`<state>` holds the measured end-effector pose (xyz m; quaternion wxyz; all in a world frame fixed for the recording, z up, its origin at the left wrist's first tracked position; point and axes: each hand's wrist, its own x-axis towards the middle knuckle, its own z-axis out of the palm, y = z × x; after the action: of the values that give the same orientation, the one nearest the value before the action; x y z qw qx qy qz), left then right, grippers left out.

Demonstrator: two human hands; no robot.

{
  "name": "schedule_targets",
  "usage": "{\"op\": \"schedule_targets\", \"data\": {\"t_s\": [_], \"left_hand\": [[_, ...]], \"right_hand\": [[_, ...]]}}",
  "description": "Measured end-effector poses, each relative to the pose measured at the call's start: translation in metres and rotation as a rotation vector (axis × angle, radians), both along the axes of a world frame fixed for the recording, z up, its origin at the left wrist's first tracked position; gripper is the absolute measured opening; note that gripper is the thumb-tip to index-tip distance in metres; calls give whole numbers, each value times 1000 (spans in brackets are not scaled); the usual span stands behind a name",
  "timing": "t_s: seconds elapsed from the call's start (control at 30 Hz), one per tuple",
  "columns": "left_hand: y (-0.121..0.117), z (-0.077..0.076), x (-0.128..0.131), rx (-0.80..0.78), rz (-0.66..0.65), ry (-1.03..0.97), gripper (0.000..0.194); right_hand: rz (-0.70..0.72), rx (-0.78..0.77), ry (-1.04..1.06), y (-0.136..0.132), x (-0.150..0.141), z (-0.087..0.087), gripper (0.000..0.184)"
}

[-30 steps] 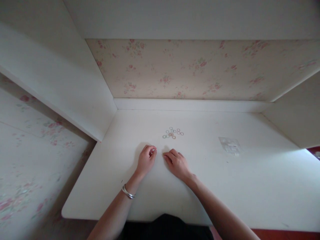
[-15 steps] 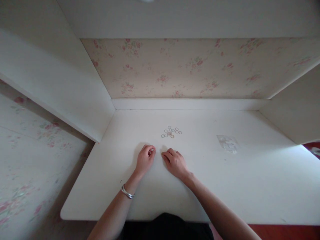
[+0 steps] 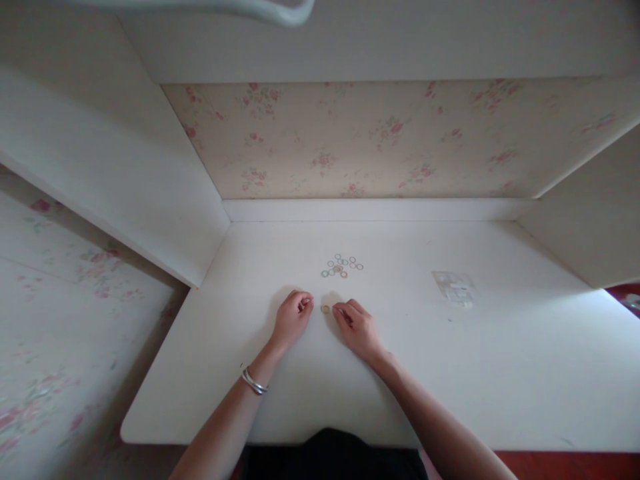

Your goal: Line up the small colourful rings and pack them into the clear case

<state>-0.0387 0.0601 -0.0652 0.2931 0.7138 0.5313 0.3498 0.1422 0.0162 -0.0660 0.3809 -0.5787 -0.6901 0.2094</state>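
Note:
A single small yellowish ring lies flat on the white desk between my two hands. Just left of it rests my left hand, thumb and fingertips pressed together; whatever they may hold is too small to make out. On the ring's other side, my right hand has its fingers curled and closed, tips close to the ring but apart from it, with nothing seen in them. Beyond both hands is a loose cluster of several thin rings, some overlapping, in greyish, greenish and orange tones.
A clear plastic bag lies on the desk to the right. White side panels and a flowered back wall enclose the desk. A pale curved object hangs at the top.
My right hand has drawn back slightly to the right, uncovering the single ring. My left hand has hardly moved. The view has tilted slightly, bringing more of the pale object into sight.

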Motion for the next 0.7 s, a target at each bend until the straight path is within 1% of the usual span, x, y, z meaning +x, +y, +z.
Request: {"op": "schedule_targets", "data": {"t_s": [0.13,0.23,0.3,0.4,0.5,0.6,0.7], "left_hand": [[12,9,18,27,-96,85,13],[25,18,36,62,-155,218,14],[34,23,49,67,-173,327,16],[48,27,66,61,-186,485,21],[58,28,78,51,-220,582,26],[65,27,84,48,-243,612,29],[68,23,86,72,-225,577,27]], "right_hand": [[-128,-51,174,-10,5,0,27],[-171,-124,252,-23,8,0,27],[-190,-147,278,-32,10,0,28],[-184,-144,274,-39,14,0,28],[-143,-127,242,-39,16,0,28],[-117,-117,208,-37,17,1,29],[-113,-105,193,-36,17,2,29]]}}
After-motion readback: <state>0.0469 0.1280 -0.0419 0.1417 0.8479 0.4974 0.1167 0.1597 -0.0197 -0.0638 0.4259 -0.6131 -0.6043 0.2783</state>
